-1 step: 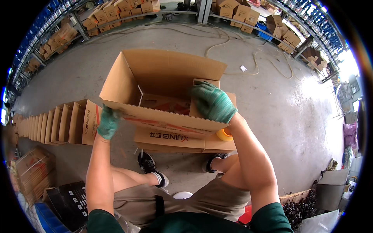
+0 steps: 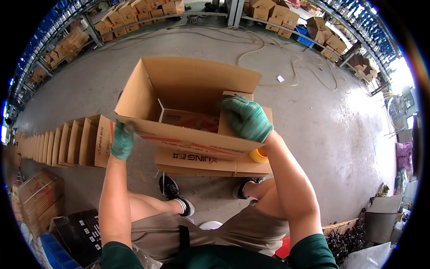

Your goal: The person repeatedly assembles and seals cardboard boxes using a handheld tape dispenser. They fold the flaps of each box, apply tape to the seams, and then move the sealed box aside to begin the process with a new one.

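Note:
An open cardboard box (image 2: 188, 80) stands in front of me, its tall far and near walls raised and its inside facing up. My right hand (image 2: 247, 119), in a green glove, is closed over the short panel at the box's right end, knuckles up. At the near left corner my left hand (image 2: 122, 141), also gloved in green, is closed at the cardboard edge; its fingertips are slightly blurred. Below the box lies a stack of flat cartons (image 2: 197, 162) with printed sides. A yellow tape roll (image 2: 258, 155) rests on it beside my right wrist, partly hidden.
A row of opened-out cartons (image 2: 67, 141) stands on the floor to the left. A strapped cardboard bundle (image 2: 40, 199) and a black box (image 2: 80, 235) are at the lower left. Hoses (image 2: 251, 54) trail across the far floor before shelves holding small boxes (image 2: 130, 15).
My left hand has shifted slightly down and left at the corner, its fingers more drawn in. The box's left end has moved a little. My right hand has barely moved.

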`<state>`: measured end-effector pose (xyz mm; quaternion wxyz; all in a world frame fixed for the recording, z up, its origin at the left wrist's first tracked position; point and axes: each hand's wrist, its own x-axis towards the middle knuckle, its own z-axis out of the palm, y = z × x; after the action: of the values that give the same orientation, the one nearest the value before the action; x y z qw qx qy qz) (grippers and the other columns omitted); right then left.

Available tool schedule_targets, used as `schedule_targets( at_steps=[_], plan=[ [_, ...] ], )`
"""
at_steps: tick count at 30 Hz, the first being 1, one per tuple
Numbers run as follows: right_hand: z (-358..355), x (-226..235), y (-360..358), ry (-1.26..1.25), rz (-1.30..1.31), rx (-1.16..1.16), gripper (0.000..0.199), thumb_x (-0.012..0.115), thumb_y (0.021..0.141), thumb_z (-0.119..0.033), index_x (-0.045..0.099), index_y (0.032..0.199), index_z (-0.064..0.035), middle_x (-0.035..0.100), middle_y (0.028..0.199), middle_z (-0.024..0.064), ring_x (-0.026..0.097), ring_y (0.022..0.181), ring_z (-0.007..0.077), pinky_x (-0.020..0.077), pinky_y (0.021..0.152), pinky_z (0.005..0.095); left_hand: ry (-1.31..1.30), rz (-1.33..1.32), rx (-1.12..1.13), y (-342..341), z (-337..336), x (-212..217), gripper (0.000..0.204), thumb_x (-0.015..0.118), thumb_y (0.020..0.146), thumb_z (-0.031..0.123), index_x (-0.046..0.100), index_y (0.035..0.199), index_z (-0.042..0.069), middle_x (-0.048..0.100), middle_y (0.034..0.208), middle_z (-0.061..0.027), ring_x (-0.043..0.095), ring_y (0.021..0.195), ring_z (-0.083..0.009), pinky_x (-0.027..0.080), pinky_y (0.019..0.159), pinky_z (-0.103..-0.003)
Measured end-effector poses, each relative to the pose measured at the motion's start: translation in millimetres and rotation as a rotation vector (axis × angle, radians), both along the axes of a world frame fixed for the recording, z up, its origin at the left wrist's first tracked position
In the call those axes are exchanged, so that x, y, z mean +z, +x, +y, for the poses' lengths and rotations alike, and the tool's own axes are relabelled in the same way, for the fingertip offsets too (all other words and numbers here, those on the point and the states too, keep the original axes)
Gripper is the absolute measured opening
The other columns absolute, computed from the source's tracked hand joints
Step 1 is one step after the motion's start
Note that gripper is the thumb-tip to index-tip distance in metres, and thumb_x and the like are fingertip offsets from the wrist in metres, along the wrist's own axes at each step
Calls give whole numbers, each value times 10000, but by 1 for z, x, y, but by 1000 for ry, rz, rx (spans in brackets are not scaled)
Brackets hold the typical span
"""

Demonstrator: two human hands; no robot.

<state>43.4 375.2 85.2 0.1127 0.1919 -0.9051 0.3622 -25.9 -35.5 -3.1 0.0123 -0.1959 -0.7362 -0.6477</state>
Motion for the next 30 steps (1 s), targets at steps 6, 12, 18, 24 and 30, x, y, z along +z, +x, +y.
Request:
schedule_targets(
  at_steps=[6,12,18,24,30],
  plan=[
    [21,-12,-3,-387,-107,24,305,592,881,-27,676,1163,-105,712,1011,112,678,912,248,533,902,352,-56,-24,75,1,31,40,582,660,950,516,642,1257,22,670,1193,-94,603,1098,-175,492,949,-326],
    [7,15,-23,-885,97,-603,315,637,1002,-223,583,1278,-81,615,1089,42,531,1017,140,448,927,285,-314,-101,260,-9,47,50,612,727,941,337,476,1441,90,620,1309,-119,598,1161,-186,503,967,-332],
    [41,-13,-13,-735,-160,-219,218,594,974,-155,664,1161,-68,618,1215,70,472,1303,192,374,1076,309,-250,12,171,-9,64,62,753,723,945,261,313,1568,164,526,1424,-132,593,1184,-206,489,1033,-347],
    [33,-21,9,-532,-205,-256,282,583,902,-124,690,1157,-65,329,1605,226,285,1515,291,299,1167,366,-284,-235,154,2,59,65,554,611,1013,353,449,1520,200,540,1448,-75,478,1342,-171,409,1117,-332],
    [34,-26,7,-330,-182,-155,294,617,948,-125,655,1239,-103,228,1626,226,214,1530,333,290,1184,405,-243,-206,121,2,62,63,429,492,1076,295,485,1499,222,441,1567,-53,384,1452,-187,280,1209,-324]
  ],
)
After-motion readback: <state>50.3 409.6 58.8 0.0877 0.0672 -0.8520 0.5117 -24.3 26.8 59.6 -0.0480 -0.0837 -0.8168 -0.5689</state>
